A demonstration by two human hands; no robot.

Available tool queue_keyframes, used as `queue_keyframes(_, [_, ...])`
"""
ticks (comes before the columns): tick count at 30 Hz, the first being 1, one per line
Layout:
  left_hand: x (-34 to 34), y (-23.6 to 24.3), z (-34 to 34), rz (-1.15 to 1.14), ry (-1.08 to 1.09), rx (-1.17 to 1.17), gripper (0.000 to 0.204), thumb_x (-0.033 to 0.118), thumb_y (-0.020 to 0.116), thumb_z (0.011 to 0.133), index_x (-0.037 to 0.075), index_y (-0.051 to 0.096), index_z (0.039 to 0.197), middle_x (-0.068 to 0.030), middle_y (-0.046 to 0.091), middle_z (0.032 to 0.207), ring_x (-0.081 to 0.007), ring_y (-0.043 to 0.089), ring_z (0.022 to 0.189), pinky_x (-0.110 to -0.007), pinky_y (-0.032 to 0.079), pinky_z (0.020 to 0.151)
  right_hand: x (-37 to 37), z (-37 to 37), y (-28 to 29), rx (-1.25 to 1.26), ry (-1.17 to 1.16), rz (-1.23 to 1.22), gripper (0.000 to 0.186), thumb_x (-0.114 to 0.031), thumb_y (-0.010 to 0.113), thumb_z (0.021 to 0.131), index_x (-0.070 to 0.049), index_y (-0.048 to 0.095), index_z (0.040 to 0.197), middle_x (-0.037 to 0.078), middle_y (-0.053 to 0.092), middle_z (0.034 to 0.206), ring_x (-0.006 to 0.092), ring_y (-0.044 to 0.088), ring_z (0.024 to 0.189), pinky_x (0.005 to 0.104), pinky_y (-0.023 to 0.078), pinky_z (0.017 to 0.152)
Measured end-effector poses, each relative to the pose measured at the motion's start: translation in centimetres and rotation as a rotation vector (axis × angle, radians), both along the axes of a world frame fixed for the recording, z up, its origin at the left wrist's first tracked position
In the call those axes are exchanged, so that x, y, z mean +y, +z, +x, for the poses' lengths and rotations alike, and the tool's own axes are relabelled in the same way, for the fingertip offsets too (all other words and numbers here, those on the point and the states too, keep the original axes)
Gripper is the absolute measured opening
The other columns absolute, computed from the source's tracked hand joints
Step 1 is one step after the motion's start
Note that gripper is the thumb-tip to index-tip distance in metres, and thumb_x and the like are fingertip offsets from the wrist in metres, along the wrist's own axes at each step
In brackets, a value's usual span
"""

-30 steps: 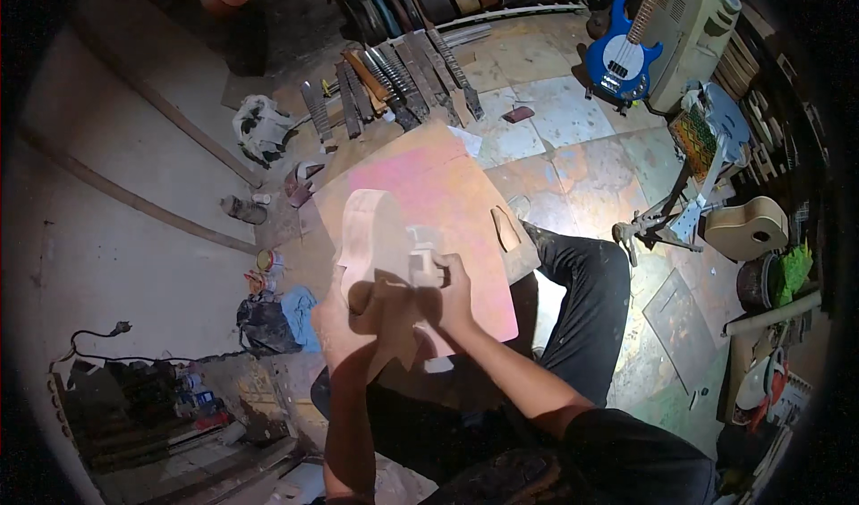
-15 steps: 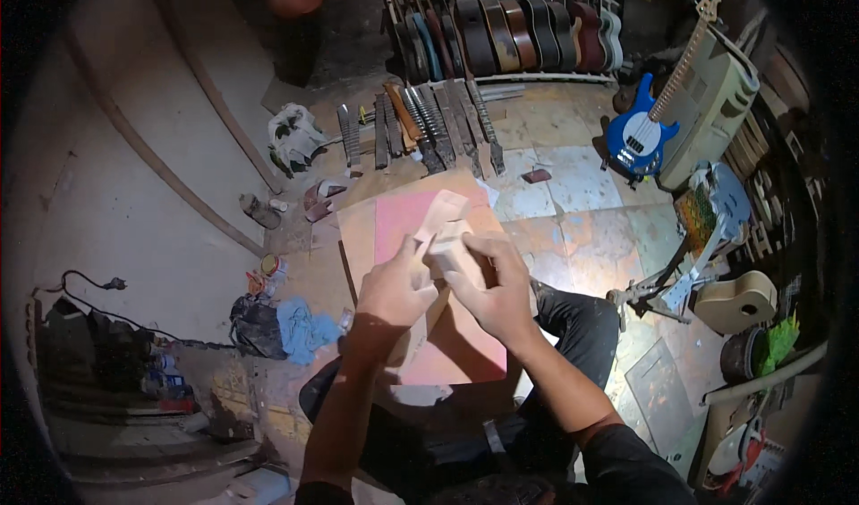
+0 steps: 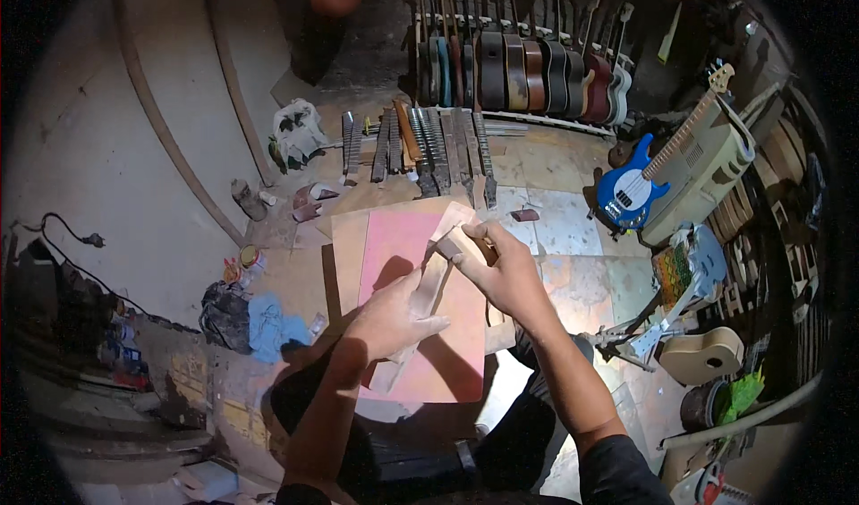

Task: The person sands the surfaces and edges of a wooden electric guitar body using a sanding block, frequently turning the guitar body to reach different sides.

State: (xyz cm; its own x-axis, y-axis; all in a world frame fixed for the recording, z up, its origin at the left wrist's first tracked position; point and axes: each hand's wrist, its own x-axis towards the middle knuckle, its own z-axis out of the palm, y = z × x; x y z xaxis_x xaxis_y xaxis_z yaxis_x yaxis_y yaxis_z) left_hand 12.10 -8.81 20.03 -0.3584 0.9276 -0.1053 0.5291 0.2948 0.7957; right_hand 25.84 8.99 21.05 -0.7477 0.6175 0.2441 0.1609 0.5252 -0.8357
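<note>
A pale, unfinished guitar neck point(image 3: 433, 283) lies slantwise over a pink-topped board point(image 3: 383, 246), its wider headstock end pointing away from me. My left hand point(image 3: 386, 319) is wrapped round the neck's middle, thumb on the right side. In my right hand point(image 3: 506, 268) is a small pale wooden block point(image 3: 465, 247) with a dark end face, gripped between thumb and fingers. The block is at the neck near the headstock; whether it presses on the wood I cannot tell. My right fingers hide part of the block.
Several guitar necks point(image 3: 429, 147) lie beyond the board. Finished guitars point(image 3: 528, 76) stand in a rack at the back. A blue bass guitar point(image 3: 633, 187) leans at the right, above an unpainted guitar body point(image 3: 707, 357). Blue cloth point(image 3: 268, 326) lies at left.
My left hand has slid lower along the neck, away from the block. My right hand has turned the block and brought it by the headstock. The whole view has shifted.
</note>
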Motion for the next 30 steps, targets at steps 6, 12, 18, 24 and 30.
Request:
queue_keyframes(6, [-1.2,0.1,4.9,0.115,0.236,0.260,0.079,0.036,0.079,0.084,0.000,0.051,0.149,-0.0239,0.061,0.143,-0.0415,0.065,0.123,-0.048,0.052,0.106,1.4,0.7,0.4,-0.102,-0.089,0.087,0.045,-0.029,0.080,0.090,0.001,0.065,0.120,0.025,0.075,0.106,0.0427,0.074,0.098,0.0447,0.058,0.086])
queue_keyframes(12, [1.7,-1.1,5.9,0.021,0.311,0.348,0.048,0.018,0.064,0.087,0.008,0.065,0.134,-0.0203,0.064,0.141,-0.0437,0.072,0.103,-0.055,0.058,0.091,-0.5,1.8,1.2,-0.135,-0.043,0.498,0.041,-0.026,0.081,0.085,-0.003,0.066,0.115,0.023,0.064,0.104,0.0423,0.063,0.096,0.0492,0.053,0.082])
queue_keyframes(18, [4.6,-0.3,7.6,-0.006,0.202,0.354,0.024,0.019,0.064,0.086,0.002,0.078,0.097,-0.0293,0.063,0.138,-0.0433,0.076,0.088,-0.053,0.061,0.082,2.7,1.3,0.4,-0.183,-0.195,0.481,0.038,-0.024,0.079,0.086,-0.004,0.067,0.116,0.022,0.061,0.100,0.0411,0.061,0.091,0.0486,0.051,0.077])
queue_keyframes(24, [5.9,-2.0,9.4,0.116,0.170,0.445,0.023,0.016,0.065,0.084,-0.002,0.079,0.088,-0.0349,0.063,0.134,-0.0423,0.077,0.081,-0.049,0.063,0.074,3.7,2.2,0.2,-0.176,-0.239,0.496,0.038,-0.021,0.078,0.085,-0.001,0.067,0.116,0.021,0.063,0.096,0.0416,0.061,0.094,0.0471,0.052,0.080])
queue_keyframes(30, [5.4,-2.3,10.0,0.136,0.183,0.446,0.023,0.010,0.063,0.084,-0.007,0.078,0.090,-0.0357,0.061,0.139,-0.0468,0.073,0.106,-0.048,0.064,0.081,0.3,4.3,-0.5,-0.220,-0.194,0.572,0.042,-0.024,0.080,0.082,-0.005,0.068,0.118,0.022,0.062,0.100,0.0422,0.061,0.095,0.0483,0.052,0.081])
